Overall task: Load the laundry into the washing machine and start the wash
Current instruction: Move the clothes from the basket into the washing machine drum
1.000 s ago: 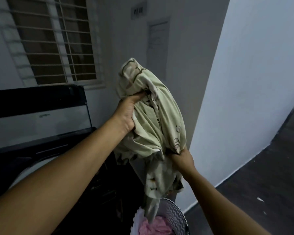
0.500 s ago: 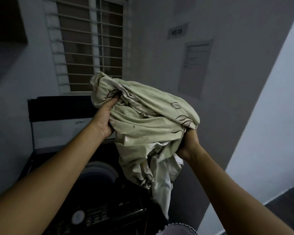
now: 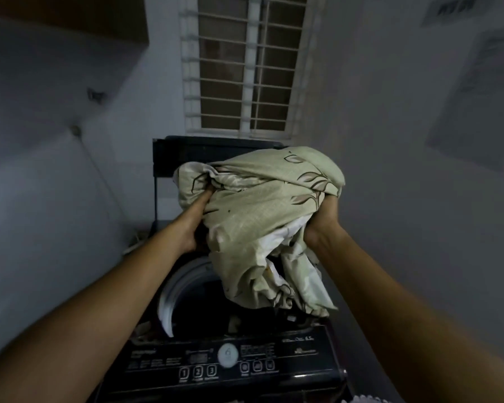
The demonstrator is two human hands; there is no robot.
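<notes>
**Sheet held over the open washer**

The left hand (image 3: 191, 225) and right hand (image 3: 322, 225) are gripping a bunched green leaf-print sheet (image 3: 259, 216), fingers curled into its sides. It is hanging above the washing machine (image 3: 230, 362), over the right rim of its open drum (image 3: 184, 286).

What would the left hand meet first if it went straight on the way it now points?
The left hand grips the sheet, which would travel with it. Past the sheet, it points at the washer's raised lid, probably the first solid thing met, though depth is unclear.
</notes>
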